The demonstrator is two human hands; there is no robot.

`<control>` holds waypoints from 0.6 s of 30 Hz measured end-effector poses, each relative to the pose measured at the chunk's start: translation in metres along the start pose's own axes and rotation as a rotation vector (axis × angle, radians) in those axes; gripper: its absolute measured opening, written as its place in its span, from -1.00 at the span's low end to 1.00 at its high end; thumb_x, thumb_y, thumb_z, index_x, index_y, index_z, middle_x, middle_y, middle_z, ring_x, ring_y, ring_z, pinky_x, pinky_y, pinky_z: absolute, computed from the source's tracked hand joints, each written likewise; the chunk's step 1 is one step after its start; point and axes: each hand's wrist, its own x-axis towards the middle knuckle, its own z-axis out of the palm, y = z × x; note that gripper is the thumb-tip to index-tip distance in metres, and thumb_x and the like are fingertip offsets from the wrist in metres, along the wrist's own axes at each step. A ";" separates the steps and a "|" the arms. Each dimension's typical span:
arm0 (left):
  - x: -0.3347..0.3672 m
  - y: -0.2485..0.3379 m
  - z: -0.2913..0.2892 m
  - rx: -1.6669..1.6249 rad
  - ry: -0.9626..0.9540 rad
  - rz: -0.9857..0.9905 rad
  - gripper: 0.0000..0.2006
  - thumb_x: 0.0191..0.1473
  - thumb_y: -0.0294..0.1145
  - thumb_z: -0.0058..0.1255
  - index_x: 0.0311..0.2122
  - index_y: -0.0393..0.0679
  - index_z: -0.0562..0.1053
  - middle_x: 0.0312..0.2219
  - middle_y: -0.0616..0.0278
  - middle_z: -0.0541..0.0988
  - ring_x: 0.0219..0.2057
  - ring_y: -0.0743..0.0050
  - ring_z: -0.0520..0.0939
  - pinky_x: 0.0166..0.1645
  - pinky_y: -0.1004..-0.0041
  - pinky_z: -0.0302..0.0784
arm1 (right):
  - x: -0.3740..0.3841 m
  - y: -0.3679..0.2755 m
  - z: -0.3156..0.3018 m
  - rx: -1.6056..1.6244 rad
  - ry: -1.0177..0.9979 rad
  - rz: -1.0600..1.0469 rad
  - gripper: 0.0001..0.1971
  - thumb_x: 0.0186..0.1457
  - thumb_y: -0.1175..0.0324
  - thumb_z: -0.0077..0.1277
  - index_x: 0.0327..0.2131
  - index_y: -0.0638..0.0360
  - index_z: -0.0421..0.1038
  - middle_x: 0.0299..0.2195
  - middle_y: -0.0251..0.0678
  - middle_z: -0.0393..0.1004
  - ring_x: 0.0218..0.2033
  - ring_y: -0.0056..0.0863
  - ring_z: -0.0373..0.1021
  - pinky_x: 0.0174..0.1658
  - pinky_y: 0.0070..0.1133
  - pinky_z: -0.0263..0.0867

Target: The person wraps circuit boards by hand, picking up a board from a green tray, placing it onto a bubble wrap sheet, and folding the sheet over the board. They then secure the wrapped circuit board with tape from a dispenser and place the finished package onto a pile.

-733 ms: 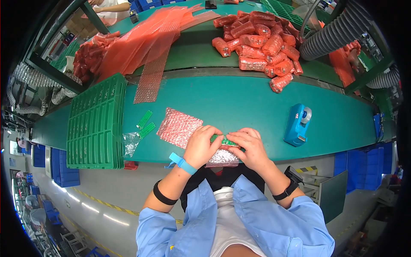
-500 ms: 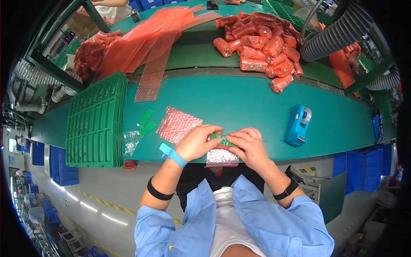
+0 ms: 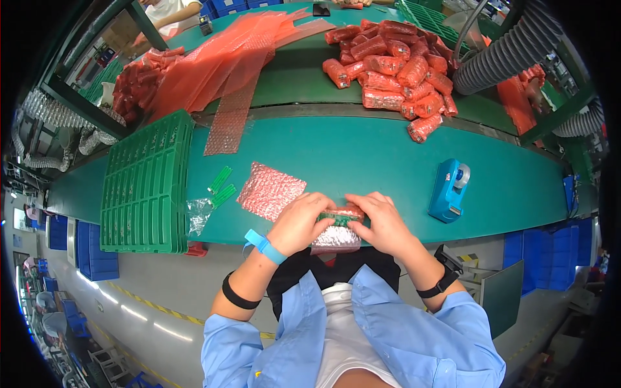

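At the table's near edge, my left hand [image 3: 299, 223] and my right hand [image 3: 381, 223] grip the two ends of a green circuit board [image 3: 336, 221]. Pink bubble wrap [image 3: 348, 211] shows along the board's far side, between my fingers. A shiny bubble-wrap sheet [image 3: 335, 239] spreads from under the board toward me, over the edge. Both thumbs press on the near side; fingertips curl over the far side and are partly hidden. Left of my hands lies a flat pink bubble-wrap piece [image 3: 272, 192], with small green boards [image 3: 222, 184] beyond it.
Green slotted trays [image 3: 145, 184] stand at the left, beside a clear plastic scrap [image 3: 199, 216]. A blue tape dispenser [image 3: 449, 191] is at the right. Across the table lie red wrapped bundles [image 3: 401, 68] and long red bubble-wrap strips [image 3: 213, 64]. A grey hose [image 3: 508, 52] hangs at the far right.
My fingers have shifted from lying over the board to its two ends. Pink wrap now rises along its far side. At the far left, another person's arm and body have come further into view.
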 end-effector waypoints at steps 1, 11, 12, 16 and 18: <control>-0.001 -0.011 0.005 0.039 0.069 0.068 -0.75 0.09 -0.44 0.31 -0.11 -0.19 0.58 -0.11 0.07 0.64 -0.02 -0.07 0.62 0.10 0.12 0.55 | 0.005 -0.001 -0.002 -0.025 -0.022 0.008 -0.56 0.04 0.35 0.35 0.03 0.14 0.59 -0.14 -0.26 0.65 -0.04 -0.19 0.48 0.12 -0.27 0.31; 0.017 -0.029 0.020 0.292 0.290 0.188 -0.76 0.03 -0.48 0.34 -0.17 -0.14 0.55 -0.08 0.13 0.64 0.03 0.00 0.61 0.14 0.13 0.55 | 0.030 0.017 0.019 -0.255 0.151 -0.172 -0.67 -0.03 0.44 0.32 -0.13 0.11 0.54 -0.12 -0.25 0.52 -0.06 -0.17 0.44 0.10 -0.20 0.31; 0.016 -0.029 0.020 0.264 0.286 0.185 -0.73 0.02 -0.48 0.35 -0.15 -0.14 0.56 -0.06 0.13 0.64 0.04 -0.01 0.62 0.14 0.12 0.55 | 0.029 0.018 0.022 -0.263 0.156 -0.193 -0.71 -0.01 0.44 0.30 -0.16 0.11 0.53 -0.11 -0.25 0.51 -0.05 -0.17 0.44 0.11 -0.20 0.31; 0.012 -0.023 0.016 0.183 0.286 0.149 -0.66 -0.01 -0.46 0.38 -0.09 -0.15 0.57 -0.02 0.12 0.64 0.04 -0.02 0.62 0.15 0.11 0.56 | 0.022 0.024 0.025 -0.271 0.169 -0.232 -0.70 -0.02 0.43 0.34 -0.17 0.08 0.53 -0.06 -0.27 0.50 -0.02 -0.16 0.45 0.11 -0.20 0.33; 0.010 -0.019 0.013 0.143 0.307 0.091 -0.61 -0.03 -0.45 0.39 -0.04 -0.15 0.57 0.00 0.11 0.64 0.04 -0.03 0.63 0.15 0.11 0.57 | 0.018 0.024 0.025 -0.270 0.171 -0.238 -0.67 -0.04 0.42 0.37 -0.16 0.06 0.54 -0.04 -0.27 0.50 -0.02 -0.16 0.46 0.10 -0.20 0.34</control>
